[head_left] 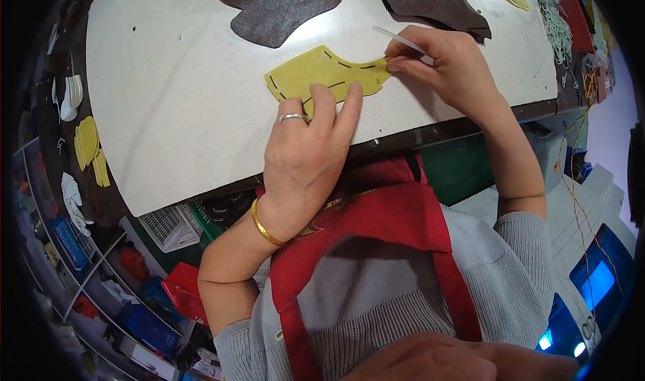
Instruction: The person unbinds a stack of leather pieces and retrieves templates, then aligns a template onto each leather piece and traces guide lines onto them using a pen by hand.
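A yellow pattern piece (302,71) with dark slots along its edges lies on the white work surface. My left hand (306,139), with a ring and a gold bracelet, presses it down; the fingers are spread over its near edge. At the narrow right end of the piece, my right hand (440,65) is closed in a pinch, fingertips touching or very close to that end. A thin, pale, translucent stick (396,37), like a pen refill, is held in this hand and points up to the left. Its other end is hidden by the hand.
Dark brown leather pieces (285,15) lie beyond the pattern, with another leather piece (433,8) at the far right. Yellow pieces (86,143) and a white glove (75,200) rest at the left edge. Pale tangled cords (554,35) lie at the right edge.
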Motion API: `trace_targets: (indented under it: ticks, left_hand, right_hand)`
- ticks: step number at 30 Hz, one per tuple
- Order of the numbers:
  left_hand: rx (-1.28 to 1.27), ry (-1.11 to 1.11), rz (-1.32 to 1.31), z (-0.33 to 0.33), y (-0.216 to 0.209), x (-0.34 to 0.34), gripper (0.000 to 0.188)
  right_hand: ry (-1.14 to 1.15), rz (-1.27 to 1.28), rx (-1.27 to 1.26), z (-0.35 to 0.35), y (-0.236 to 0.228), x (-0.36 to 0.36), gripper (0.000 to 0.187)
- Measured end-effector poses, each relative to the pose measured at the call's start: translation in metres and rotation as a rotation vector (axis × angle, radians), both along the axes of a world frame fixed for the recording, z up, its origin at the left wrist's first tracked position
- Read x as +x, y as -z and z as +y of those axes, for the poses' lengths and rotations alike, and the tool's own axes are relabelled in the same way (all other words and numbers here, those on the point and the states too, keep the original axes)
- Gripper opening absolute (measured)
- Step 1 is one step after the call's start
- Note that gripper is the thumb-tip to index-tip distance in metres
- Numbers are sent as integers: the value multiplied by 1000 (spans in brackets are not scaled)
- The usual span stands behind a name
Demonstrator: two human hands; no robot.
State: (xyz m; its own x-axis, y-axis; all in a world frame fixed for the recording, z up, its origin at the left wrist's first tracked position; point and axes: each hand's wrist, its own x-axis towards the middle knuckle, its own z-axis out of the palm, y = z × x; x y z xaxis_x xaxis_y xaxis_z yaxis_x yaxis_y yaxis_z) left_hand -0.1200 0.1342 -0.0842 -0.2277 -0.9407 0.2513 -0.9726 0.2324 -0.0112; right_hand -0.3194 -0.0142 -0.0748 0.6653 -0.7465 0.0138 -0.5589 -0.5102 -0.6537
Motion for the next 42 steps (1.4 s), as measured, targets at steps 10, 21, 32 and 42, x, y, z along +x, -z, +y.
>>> trace_targets:
  ticks: [10,21,32,42]
  left_hand:
    - [-112,65,-1,1,13,-23,38]
    - [-57,68,136,8,21,-36,38]
    - [-150,41,160,6,23,-33,27]
    - [-99,14,-29,-7,12,-37,29]
  right_hand:
    - [-311,-141,-385,-12,-19,42,18]
    - [-600,-73,-310,-1,2,124,23]
    - [-566,-29,-340,10,-14,85,26]
    - [-284,-24,-58,-13,-22,54,27]
